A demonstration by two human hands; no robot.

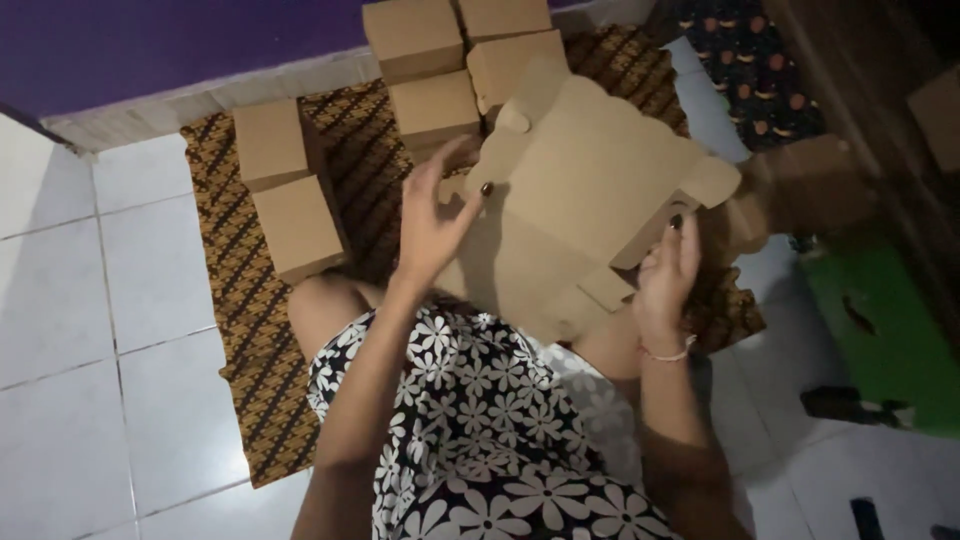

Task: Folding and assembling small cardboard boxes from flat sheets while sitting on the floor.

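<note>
**Both hands on an unfolded carton blank**

The person sits on a patterned mat [235, 300] spread over a white tiled floor [90, 330], knees up under a black dress with white flowers [480, 420]. Held above the lap is a flat brown carton blank [580, 190], its flaps and rounded tabs spread out and tilted toward the camera.

The left hand [432, 222] meets the blank at its left edge; the fingers are spread and curled round the edge, so its grip is closed on the card, thumb near a tab. The right hand [668, 272] takes the lower right side, fingers pinching a small flap there, a thin bracelet [668, 354] at the wrist. Both grips are grasping the blank, which touches nothing else that can be seen apart from the hands.

Beyond the blank, finished boxes stand on the mat: two [285, 185] stacked side by side to the left, and a cluster of four [440, 60] near the purple wall [150, 40]. More loose card [800, 190] lies to the right, beside a green surface [880, 320].
</note>
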